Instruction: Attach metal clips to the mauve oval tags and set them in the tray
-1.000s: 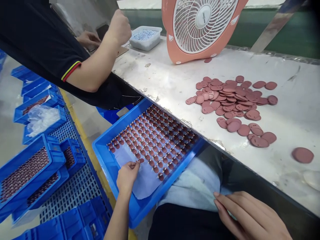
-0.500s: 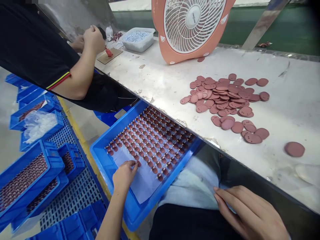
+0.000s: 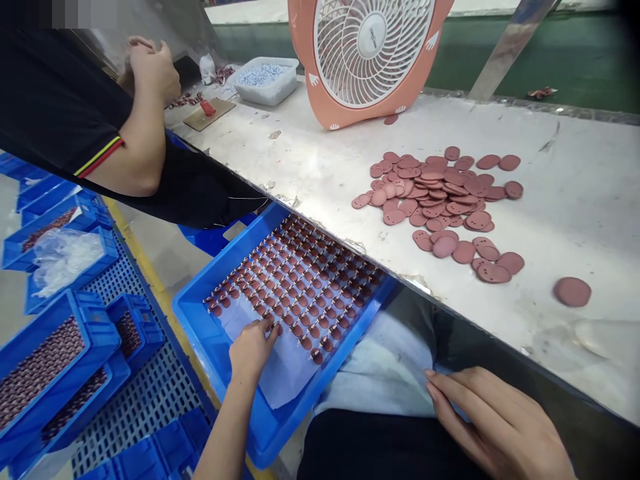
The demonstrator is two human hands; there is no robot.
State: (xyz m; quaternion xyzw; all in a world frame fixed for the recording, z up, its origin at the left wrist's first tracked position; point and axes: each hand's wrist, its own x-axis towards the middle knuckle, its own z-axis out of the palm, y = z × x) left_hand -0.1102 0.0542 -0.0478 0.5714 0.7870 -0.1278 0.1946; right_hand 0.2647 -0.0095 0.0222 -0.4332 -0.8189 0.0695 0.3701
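Observation:
My left hand [image 3: 254, 350] reaches into the blue tray [image 3: 200, 347], its thumb and forefinger pinched on a small reddish-brown disc piece [image 3: 278, 329] at the edge of the rows. Several rows of such pieces, each with a small pale and dark part at one end, lie on a white paper sheet [image 3: 295, 373] in the tray. My right hand [image 3: 505, 420] rests above my lap, away from the tray. Its fingers are stretched out side by side, the thumb near the fingertips, and nothing shows in them.
On the white worktop [image 3: 330, 180] lies a pile of flat reddish-brown oval discs [image 3: 435, 187], with one disc [image 3: 572, 292] apart. An orange fan [image 3: 370, 60] and a white basket [image 3: 267, 83] stand behind. A co-worker's arm [image 3: 145, 133] is at left, above stacked blue crates [image 3: 100, 333].
The view has shifted slightly, so the worktop things appear further left. My left hand stays pinched at the same spot in the tray. The co-worker's hands have moved up and left.

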